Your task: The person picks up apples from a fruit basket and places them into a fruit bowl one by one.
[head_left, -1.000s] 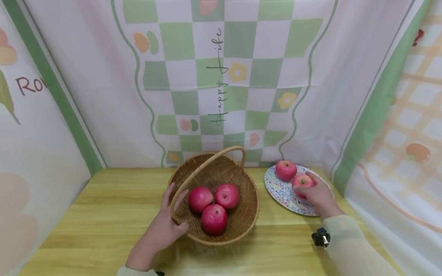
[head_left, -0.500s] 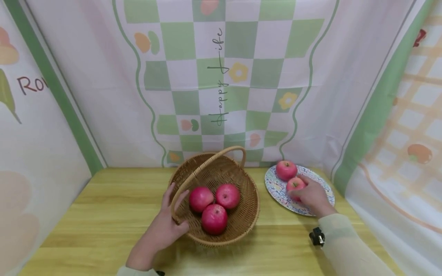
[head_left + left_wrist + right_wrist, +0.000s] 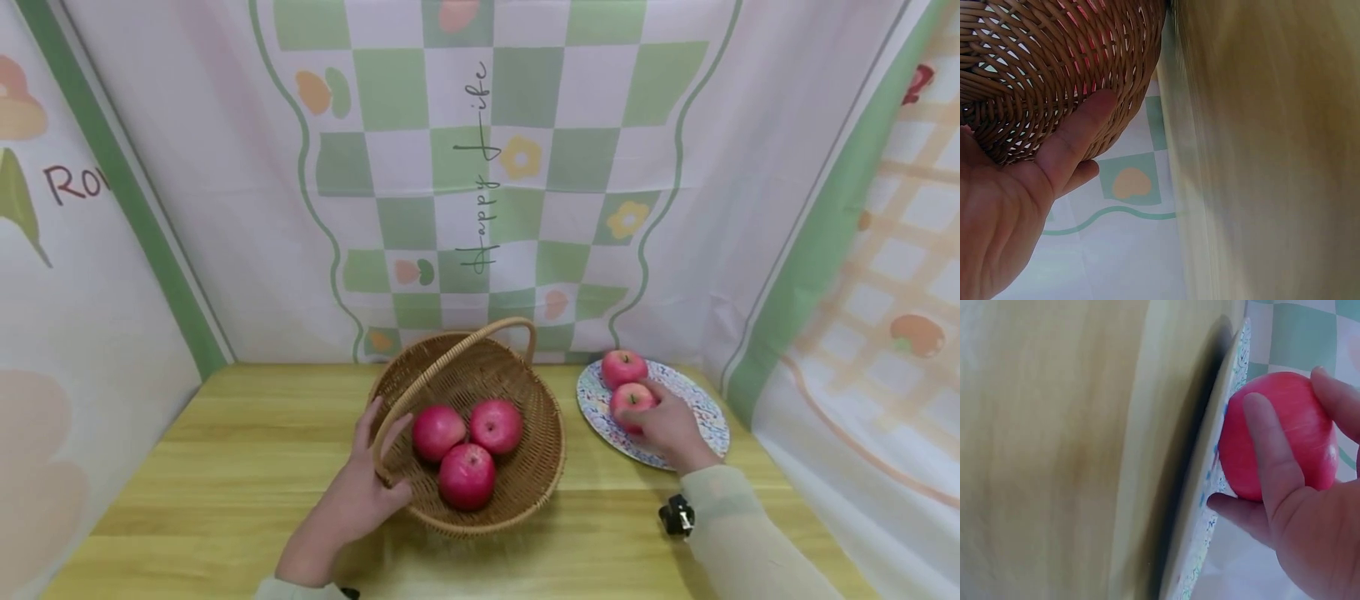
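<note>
My right hand (image 3: 675,429) holds a red apple (image 3: 632,404) on the patterned plate (image 3: 701,417), thumb and fingers about its sides. In the right wrist view that apple (image 3: 1279,434) overlaps the plate's rim (image 3: 1213,450). A second apple (image 3: 624,367) lies just behind it. My left hand (image 3: 360,500) rests with spread fingers against the left side of a wicker basket (image 3: 517,492), beside the foot of its handle (image 3: 450,354). In the left wrist view the thumb (image 3: 1079,137) lies straight along the woven wall. Three darker red apples (image 3: 467,477) sit together in the basket.
Basket and plate stand on a light wooden table (image 3: 225,467), the plate to the right near the back edge. Behind the table hangs a green-and-white checked cloth (image 3: 390,167), and more printed cloth (image 3: 862,333) closes off the right side.
My right hand has slid the held apple leftward across the plate, toward the apple behind it. The left hand and the basket stay in place; the view shifts slightly.
</note>
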### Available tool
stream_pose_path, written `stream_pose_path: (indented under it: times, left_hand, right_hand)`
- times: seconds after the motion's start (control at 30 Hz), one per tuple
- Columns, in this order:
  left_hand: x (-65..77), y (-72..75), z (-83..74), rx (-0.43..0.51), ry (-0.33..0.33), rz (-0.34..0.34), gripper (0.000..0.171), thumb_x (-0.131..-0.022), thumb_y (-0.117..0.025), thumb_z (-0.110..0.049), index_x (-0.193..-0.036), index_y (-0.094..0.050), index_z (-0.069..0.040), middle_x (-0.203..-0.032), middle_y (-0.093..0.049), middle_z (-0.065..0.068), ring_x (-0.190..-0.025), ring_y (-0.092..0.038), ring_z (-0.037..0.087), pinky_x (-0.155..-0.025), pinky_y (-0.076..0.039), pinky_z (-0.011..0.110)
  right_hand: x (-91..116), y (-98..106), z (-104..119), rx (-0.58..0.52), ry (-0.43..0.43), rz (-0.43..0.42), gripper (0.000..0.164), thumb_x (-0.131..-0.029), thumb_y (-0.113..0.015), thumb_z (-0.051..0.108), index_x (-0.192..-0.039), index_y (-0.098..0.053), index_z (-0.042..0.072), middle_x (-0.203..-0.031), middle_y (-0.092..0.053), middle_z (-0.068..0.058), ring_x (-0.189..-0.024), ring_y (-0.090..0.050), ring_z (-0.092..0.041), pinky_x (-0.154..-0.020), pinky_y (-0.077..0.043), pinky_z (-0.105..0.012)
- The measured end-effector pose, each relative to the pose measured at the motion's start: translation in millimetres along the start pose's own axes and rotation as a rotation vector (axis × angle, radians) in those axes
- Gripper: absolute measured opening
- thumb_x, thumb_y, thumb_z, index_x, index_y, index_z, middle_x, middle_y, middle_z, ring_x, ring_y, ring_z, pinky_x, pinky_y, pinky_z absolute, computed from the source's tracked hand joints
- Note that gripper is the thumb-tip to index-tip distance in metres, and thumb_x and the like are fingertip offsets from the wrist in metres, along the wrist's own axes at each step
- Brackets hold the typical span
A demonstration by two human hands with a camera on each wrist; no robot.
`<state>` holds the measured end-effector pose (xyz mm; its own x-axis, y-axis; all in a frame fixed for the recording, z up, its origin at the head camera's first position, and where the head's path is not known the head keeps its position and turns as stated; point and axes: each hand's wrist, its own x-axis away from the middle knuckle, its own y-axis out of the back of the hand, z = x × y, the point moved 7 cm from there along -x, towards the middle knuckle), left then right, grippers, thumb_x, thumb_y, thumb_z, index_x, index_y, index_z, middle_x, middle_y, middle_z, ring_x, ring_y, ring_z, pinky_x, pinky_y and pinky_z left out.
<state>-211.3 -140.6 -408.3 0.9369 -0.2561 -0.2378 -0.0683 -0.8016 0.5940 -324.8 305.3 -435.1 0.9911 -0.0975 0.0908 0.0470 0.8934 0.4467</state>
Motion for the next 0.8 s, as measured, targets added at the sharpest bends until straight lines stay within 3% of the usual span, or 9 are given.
stream_pose_path:
  times: [0.3, 0.57, 0.8]
  left_hand:
    - [-0.9, 0.1, 0.8, -0.018, 0.011, -0.003, 0.094, -0.076, -0.066, -0.001, -0.158, -0.030, -0.030, -0.164, 0.013, 0.002, -0.049, -0.042, 0.002, -0.047, -0.049, 0.025]
    - [0.1, 0.4, 0.6, -0.017, 0.015, -0.003, 0.094, -0.076, -0.066, -0.001, -0.158, -0.031, -0.030, -0.164, 0.013, 0.003, -0.048, -0.040, 0.001, -0.046, -0.048, 0.025]
    - [-0.3, -0.9, 2.0, -0.029, 0.027, 0.005, 0.094, -0.077, -0.066, -0.003, -0.158, -0.028, -0.032, -0.164, 0.014, -0.001, -0.049, -0.039, 0.001, -0.047, -0.047, 0.024]
  right_hand:
    - [1, -10, 1, -0.105, -0.011, 0.004, 0.092, -0.090, -0.075, 0.018, -0.160, -0.017, 0.010, -0.150, -0.028, -0.033, -0.123, -0.047, -0.041, -0.084, -0.056, -0.039]
    - [2, -13, -1, -0.181, -0.042, 0.036, 0.088, -0.094, -0.068, 0.014, -0.161, -0.011, 0.012, -0.157, -0.015, -0.031, -0.134, -0.035, -0.047, -0.086, -0.055, -0.038]
    - [4, -9, -8, -0.341, -0.089, 0.035, 0.074, -0.100, -0.054, 0.003, -0.159, -0.008, 0.002, -0.160, -0.011, -0.028, -0.132, -0.038, -0.044, -0.092, -0.052, -0.037]
